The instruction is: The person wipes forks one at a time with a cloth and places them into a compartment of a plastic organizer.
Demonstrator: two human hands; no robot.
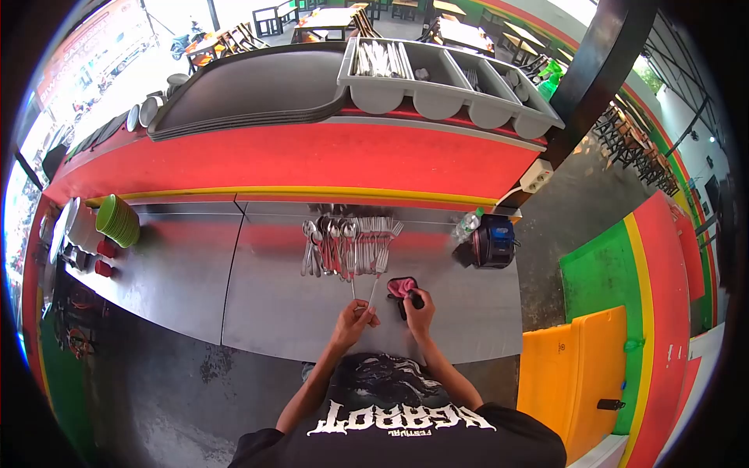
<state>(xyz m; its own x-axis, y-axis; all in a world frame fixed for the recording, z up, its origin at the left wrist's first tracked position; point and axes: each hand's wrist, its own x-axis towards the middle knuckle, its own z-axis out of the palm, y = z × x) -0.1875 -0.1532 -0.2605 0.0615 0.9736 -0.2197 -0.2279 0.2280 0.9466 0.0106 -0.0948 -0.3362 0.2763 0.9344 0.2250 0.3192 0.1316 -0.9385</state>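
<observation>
My left hand (357, 318) is closed on the handles of a spoon (352, 274) and a fork (380, 265), whose heads point away from me and fan slightly apart. Just beyond them, a row of spoons (320, 248) and a row of forks (373, 248) lie side by side on the steel table. My right hand (420, 310) is closed around a small dark object (417, 299), too small to name. Beside its fingers lies a dark-edged item with pink inside (401, 286), perhaps cloth.
The steel table (179, 265) carries stacked green bowls (118, 221) at left, and a plastic bottle (468, 225) and a dark bag (495, 242) at right. On the red ledge stand stacked trays (250, 82) and a grey cutlery holder (460, 97). A yellow cooler (573, 374) stands right.
</observation>
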